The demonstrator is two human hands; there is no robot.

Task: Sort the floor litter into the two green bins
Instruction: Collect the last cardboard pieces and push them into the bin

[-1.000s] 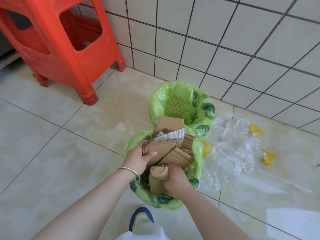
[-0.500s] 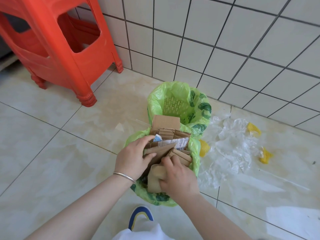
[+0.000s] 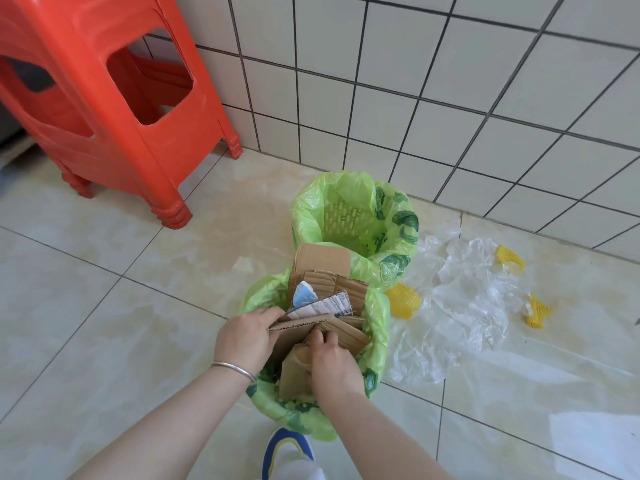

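Note:
Two green-lined bins stand on the tiled floor. The near bin (image 3: 377, 327) is stuffed with brown cardboard pieces (image 3: 323, 263) and a printed label. My left hand (image 3: 247, 336) grips the edge of a cardboard sheet (image 3: 298, 325) at the bin's left side. My right hand (image 3: 330, 365) presses a curled cardboard piece (image 3: 292, 370) down into the same bin, fingers curled round it. The far bin (image 3: 349, 216) holds nothing that I can see. Clear plastic film (image 3: 464, 299) and three yellow foam nets (image 3: 403, 301) lie on the floor to the right.
A red plastic stool (image 3: 104, 109) stands at the upper left against the white tiled wall (image 3: 450, 98). My blue and white shoe (image 3: 287, 452) is just below the near bin. More clear film (image 3: 595, 434) lies at the lower right.
Both hands pushed the cardboard deeper into the near bin. My left hand shifted up along the sheet's edge, and my right hand slid further over the curled piece.

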